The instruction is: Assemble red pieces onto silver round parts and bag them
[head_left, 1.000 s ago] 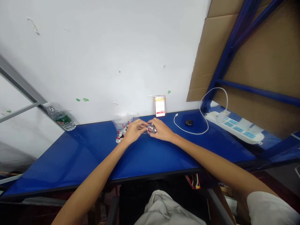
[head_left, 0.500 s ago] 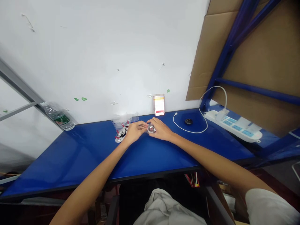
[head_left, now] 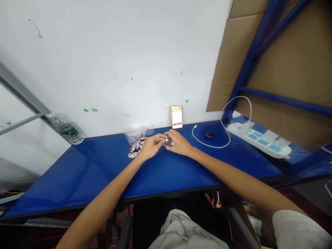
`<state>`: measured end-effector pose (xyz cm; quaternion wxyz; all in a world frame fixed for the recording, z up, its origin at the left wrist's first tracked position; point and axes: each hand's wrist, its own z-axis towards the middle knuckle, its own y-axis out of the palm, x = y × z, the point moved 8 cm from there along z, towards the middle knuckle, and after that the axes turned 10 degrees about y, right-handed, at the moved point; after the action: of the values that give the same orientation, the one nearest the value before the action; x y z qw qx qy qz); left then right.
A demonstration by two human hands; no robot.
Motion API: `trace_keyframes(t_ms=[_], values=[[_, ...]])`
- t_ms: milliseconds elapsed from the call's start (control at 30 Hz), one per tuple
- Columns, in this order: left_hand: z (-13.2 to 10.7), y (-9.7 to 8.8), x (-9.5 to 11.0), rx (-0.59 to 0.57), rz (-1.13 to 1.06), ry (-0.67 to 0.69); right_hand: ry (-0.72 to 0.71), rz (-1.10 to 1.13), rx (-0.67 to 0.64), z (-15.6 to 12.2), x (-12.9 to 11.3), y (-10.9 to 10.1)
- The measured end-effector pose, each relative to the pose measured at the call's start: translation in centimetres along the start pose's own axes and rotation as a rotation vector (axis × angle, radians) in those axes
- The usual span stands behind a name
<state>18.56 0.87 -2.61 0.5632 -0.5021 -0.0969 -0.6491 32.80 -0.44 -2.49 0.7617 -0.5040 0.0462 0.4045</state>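
Above the blue table, my left hand [head_left: 152, 145] and my right hand [head_left: 179, 143] meet around a small shiny silver disc [head_left: 170, 141]. What looks like clear plastic film shows about it, partly hidden by the fingers. My right hand is closed around its right side. The left thumb and fingers are pressed together at its left edge. Just left of my left hand lies a pile of silver discs [head_left: 133, 154] with red loops. Clear plastic bags [head_left: 132, 132] lie behind the pile, against the wall.
A lit phone [head_left: 177, 117] leans on the wall behind my hands. To the right are a white cable [head_left: 218, 146], a black mouse-like object [head_left: 209, 135] and a white power strip [head_left: 259, 140]. A clear bottle [head_left: 67, 130] leans at the far left on the blue table [head_left: 103, 173].
The silver disc has tilted between my hands, so less of its round face shows. My left fingers have shifted slightly closer to my right hand. The view has moved a little.
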Motion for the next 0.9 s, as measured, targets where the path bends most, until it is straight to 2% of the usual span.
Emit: trace_keyframes(t_ms=[100, 200, 333, 433, 500, 667, 767, 900], values=[[0.0, 0.6, 1.5, -0.060, 0.091, 0.049, 0.015, 0.027, -0.011, 0.0, 0.1, -0.1], [0.1, -0.2, 3.1, 0.005, 0.202, 0.106, 0.029, 0.068, -0.006, 0.1, 0.2, -0.2], [-0.1, -3.4, 4.5, 0.242, 0.347, 0.134, 0.066, 0.093, -0.019, 0.1, 0.6, 0.0], [-0.3, -6.4, 4.0, 0.367, 0.473, 0.098, 0.090, 0.100, -0.041, 0.0, 1.0, 0.3], [-0.2, -8.1, 2.8, 0.346, 0.607, 0.032, 0.094, 0.103, -0.073, -0.1, 1.3, 0.8], [-0.4, -11.8, -0.9, 0.196, 0.863, -0.114, 0.114, 0.108, -0.134, -0.2, 2.0, 2.0], [-0.5, -12.6, -2.3, 0.105, 0.906, -0.145, 0.100, 0.086, -0.137, -0.1, 1.9, 2.1], [-0.6, -12.3, -3.1, 0.029, 0.934, -0.133, 0.084, 0.050, -0.122, -0.1, 1.7, 1.8]])
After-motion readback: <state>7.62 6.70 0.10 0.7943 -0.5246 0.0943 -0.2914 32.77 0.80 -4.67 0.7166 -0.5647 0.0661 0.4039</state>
